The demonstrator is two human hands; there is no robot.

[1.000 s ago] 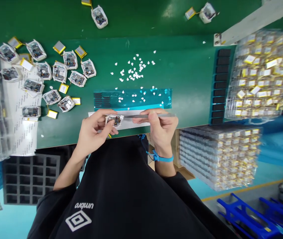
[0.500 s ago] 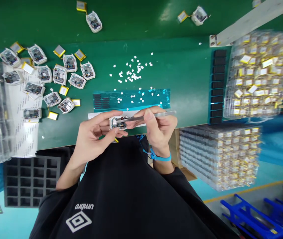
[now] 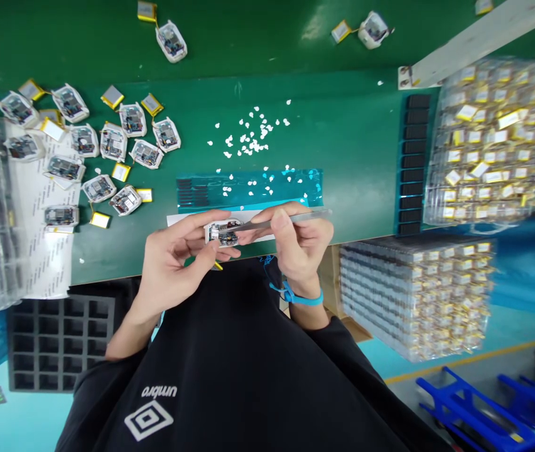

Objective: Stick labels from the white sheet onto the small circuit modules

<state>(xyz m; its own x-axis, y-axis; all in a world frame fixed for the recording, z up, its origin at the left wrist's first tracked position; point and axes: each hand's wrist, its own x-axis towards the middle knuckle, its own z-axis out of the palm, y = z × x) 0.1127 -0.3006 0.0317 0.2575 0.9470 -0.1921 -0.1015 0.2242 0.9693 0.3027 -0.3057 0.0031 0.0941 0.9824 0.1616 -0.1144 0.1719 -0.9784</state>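
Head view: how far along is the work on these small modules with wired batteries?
Apparently done: a batch of modules lying on the green bench mat. In hand: the left hand holds one module, and the right hand holds tweezers to it. Probably still to do: the bagged batteries and stacked packs.

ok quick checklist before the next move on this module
Left hand grips the white-framed circuit module: ok
Right hand holds the steel tweezers, tips at the module: ok
Blue wrist strap worn on the right: ok
Strap cord, far end hidden: cannot tell
Yellow tab below the module, connection hidden: cannot tell
Loose white flecks on the teal film near the hands: not ok
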